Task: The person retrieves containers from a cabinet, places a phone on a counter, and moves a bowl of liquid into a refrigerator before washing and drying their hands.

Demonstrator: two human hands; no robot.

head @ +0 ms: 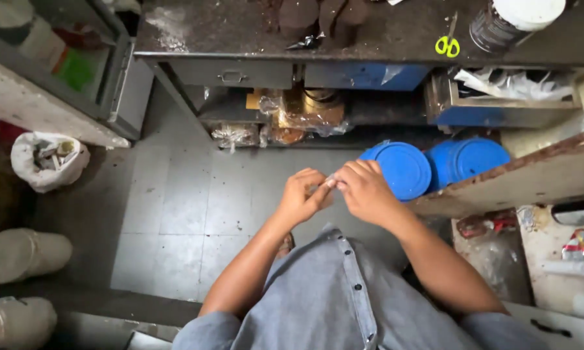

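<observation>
Grey tiled floor (pixel 175 194), worn and speckled. Dark metal desk (pixel 369 32), scuffed and dusty, carries yellow-handled scissors (pixel 447 45). Two round blue lids (pixel 402 170), smooth plastic, stand beneath. Left hand (pixel 301 198) and right hand (pixel 364 191) meet at the fingertips above the floor, both pinching a small pale item (pixel 329 183), too small to identify.

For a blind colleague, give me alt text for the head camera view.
Seen from above, a person's left hand and right hand meet, pinching something small that is too hidden to identify. Below lie a grey tiled floor, blue drums and a cluttered workbench with yellow scissors.
</observation>
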